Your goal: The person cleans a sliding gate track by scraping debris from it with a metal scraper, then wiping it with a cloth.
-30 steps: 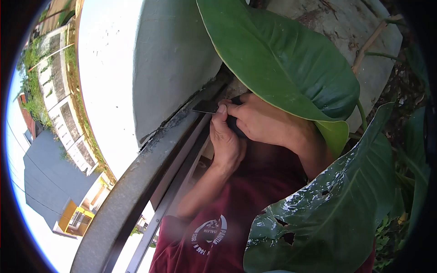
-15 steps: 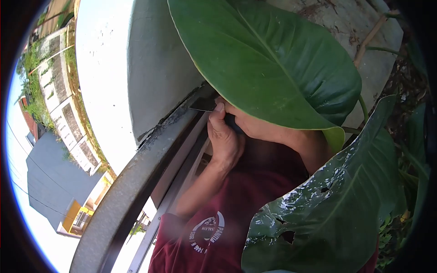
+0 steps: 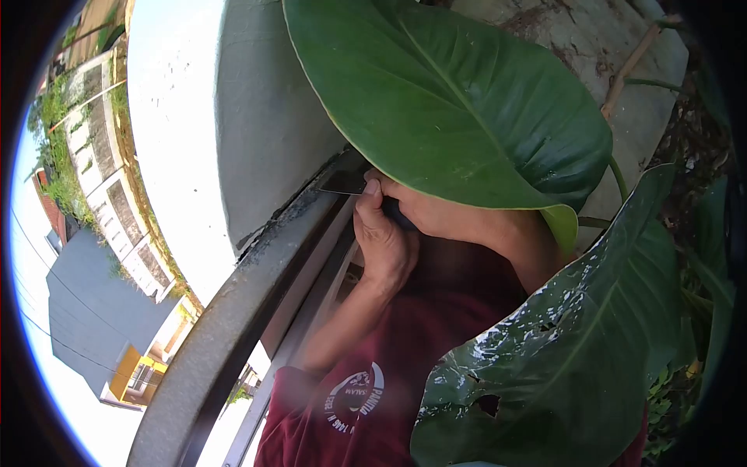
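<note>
My left hand (image 3: 385, 241) is closed, its thumb pressed against the near end of a thin, flat metal scraper blade (image 3: 342, 182). Close beside it, my right hand (image 3: 424, 212) is closed around the same tool; its fingers are partly hidden by a large green leaf (image 3: 467, 109). The blade lies along the joint between a pale wall (image 3: 268, 117) and a grey ledge (image 3: 226, 303). Dark, crumbly residue (image 3: 292, 210) runs along that joint. The scraper's handle is mostly hidden by my hands and the leaf.
A second big leaf (image 3: 560, 350), white-spotted and holed, hangs at lower right over my maroon shirt (image 3: 459, 327). A metal window frame (image 3: 311, 303) runs under the ledge. A stone slab (image 3: 646, 101) and stems stand at upper right. Houses show far below left.
The blade and both hands have shifted very slightly along the joint. The upper leaf appears a little further left and up. The grip looks the same.
</note>
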`<state>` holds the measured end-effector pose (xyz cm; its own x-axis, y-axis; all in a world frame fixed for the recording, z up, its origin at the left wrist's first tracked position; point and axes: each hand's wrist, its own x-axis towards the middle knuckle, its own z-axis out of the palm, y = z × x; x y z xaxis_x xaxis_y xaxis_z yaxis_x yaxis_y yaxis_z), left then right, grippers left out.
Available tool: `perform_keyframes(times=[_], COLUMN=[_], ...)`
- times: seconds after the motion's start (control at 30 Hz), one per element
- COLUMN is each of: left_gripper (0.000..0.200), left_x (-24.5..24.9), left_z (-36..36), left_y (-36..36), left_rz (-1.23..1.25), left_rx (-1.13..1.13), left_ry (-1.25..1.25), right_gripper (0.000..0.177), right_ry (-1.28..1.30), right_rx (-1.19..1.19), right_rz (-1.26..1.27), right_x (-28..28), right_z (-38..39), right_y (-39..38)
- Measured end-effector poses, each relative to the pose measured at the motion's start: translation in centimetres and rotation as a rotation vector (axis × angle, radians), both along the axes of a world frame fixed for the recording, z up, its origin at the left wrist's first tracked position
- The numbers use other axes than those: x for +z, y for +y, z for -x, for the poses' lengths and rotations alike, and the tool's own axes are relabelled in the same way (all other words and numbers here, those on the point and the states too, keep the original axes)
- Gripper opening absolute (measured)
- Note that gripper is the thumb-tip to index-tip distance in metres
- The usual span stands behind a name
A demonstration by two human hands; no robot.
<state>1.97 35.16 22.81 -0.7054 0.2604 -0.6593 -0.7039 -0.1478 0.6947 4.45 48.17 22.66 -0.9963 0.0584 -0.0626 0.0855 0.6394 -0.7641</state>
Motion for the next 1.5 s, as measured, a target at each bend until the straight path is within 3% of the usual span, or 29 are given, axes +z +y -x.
perform_keyframes(times=[0.1,0.2,0.3,0.33,0.43,0.53,0.7,0.77,0.9,1.07,1.37,1.5], left_gripper=[0.036,0.038,0.059,0.052,0.034,0.036,0.036,0.036,0.036,0.034,0.033,0.035], left_x=[-2.0,0.6,-1.7,-1.8,0.2,0.6,-1.2,-0.4,-1.9,-0.3,0.6,-1.3], left_z=[0.8,0.2,0.4,0.9,0.1,-0.6,-0.2,-0.8,-0.5,-1.0,-0.8,-1.0], left_y=[-1.6,0.0,-2.3,-2.2,-1.1,-1.6,-2.5,-2.6,-3.0,-1.7,-0.2,-3.1], left_rz=[-0.005,-0.017,-0.004,-0.097,-0.002,0.041,0.06,0.083,0.092,-0.118,0.008,0.125], left_rx=[-0.045,-0.041,-0.1,-0.08,-0.045,-0.006,-0.026,-0.052,-0.009,-0.069,-0.022,-0.088], left_ry=[0.072,0.019,0.02,0.051,0.048,-0.07,0.017,-0.086,-0.055,0.048,0.069,-0.005], right_gripper=[0.023,0.023,0.023,0.023,0.023,0.023,0.024,0.024,0.024,0.024,0.024,0.024], right_ry=[0.002,0.006,-0.006,-0.006,0.002,-0.01,0.01,-0.003,-0.002,-0.008,0.003,0.014], right_rx=[0.0,-0.003,0.019,0.016,0.018,0.024,0.024,0.024,0.03,0.035,0.031,0.024], right_rz=[0.003,0.0,0.007,0.003,0.0,0.009,-0.004,0.005,-0.002,-0.001,-0.007,-0.014], right_x=[-0.1,-0.2,0.5,0.5,0.5,0.9,0.8,1.1,1.2,1.3,1.4,1.3], right_z=[0.2,0.1,0.1,0.0,-0.2,-0.1,-0.2,-0.3,-0.2,-0.3,-0.2,-0.1], right_y=[-0.3,-0.2,0.0,-0.1,-0.1,0.0,-0.1,-0.1,-0.2,0.4,0.3,-0.2])
